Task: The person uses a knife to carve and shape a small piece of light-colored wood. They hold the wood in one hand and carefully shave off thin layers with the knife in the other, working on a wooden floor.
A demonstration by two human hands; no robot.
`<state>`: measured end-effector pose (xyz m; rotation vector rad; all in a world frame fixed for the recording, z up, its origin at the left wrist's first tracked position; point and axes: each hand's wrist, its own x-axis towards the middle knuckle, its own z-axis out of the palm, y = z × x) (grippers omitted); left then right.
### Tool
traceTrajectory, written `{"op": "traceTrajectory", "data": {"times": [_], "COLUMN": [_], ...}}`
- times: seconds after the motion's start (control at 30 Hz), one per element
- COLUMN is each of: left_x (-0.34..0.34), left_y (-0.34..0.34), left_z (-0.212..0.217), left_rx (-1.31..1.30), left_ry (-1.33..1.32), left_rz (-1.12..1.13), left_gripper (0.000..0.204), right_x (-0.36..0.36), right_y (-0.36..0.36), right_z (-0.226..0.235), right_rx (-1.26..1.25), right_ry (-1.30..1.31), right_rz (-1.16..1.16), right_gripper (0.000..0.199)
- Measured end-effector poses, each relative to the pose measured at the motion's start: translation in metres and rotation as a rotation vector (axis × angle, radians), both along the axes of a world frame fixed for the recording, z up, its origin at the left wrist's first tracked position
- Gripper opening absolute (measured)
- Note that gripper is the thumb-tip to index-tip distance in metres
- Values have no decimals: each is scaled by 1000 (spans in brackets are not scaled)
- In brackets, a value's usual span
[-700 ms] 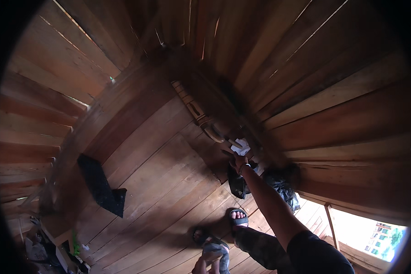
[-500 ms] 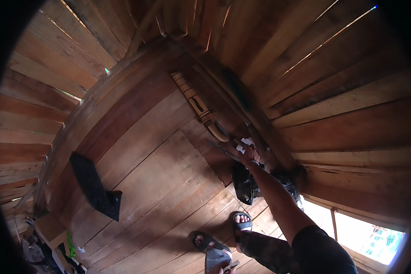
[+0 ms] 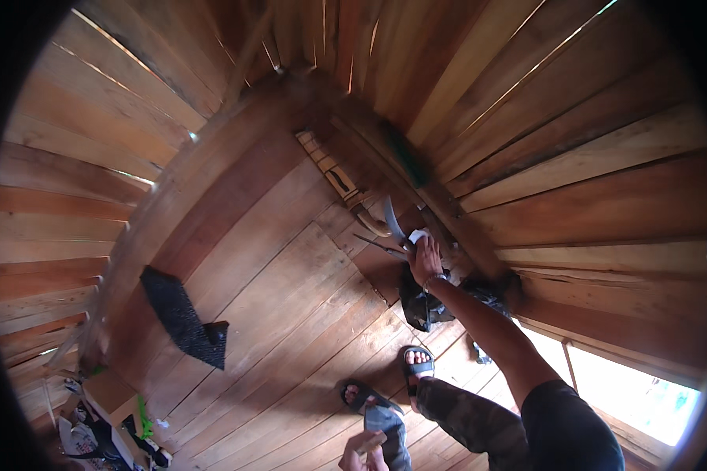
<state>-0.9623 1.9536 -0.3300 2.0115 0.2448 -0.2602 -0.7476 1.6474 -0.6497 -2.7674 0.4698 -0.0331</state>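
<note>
The curved blade (image 3: 393, 220) has come into view just beyond the right hand (image 3: 426, 259), over the floor (image 3: 267, 290); that grip cannot be judged; the left hand (image 3: 360, 454) closes round a small brown piece (image 3: 371, 443)

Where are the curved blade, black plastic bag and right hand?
Curved blade (image 3: 393, 220): head view, middle of blade.
Black plastic bag (image 3: 414, 303): head view, crumpled side.
Right hand (image 3: 426, 259): head view, back of hand.
</note>
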Motion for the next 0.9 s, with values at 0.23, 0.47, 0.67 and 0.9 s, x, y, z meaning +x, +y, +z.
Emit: {"op": "traceTrajectory", "data": {"times": [0.23, 0.47, 0.67, 0.9], "left_x": [-6, -20, -74, -167], "left_y": [-9, -34, -32, -50], "left_z": [181, 441, 592, 706], "left_rx": [-288, -586, -575, -631], "left_ry": [-330, -497, -851, -702], "left_rz": [227, -19, -230, -429], "left_gripper": [34, 64, 44, 44], "right_x": [-129, -281, -384, -508], "right_y": [43, 82, 109, 124], "right_z": [407, 721, 899, 975], "right_rx": [819, 1334, 1475, 1326], "right_ry": [-101, -162, -367, -631], "right_rz": [56, 201, 281, 170], "right_gripper": [55, 44, 39, 41]}}
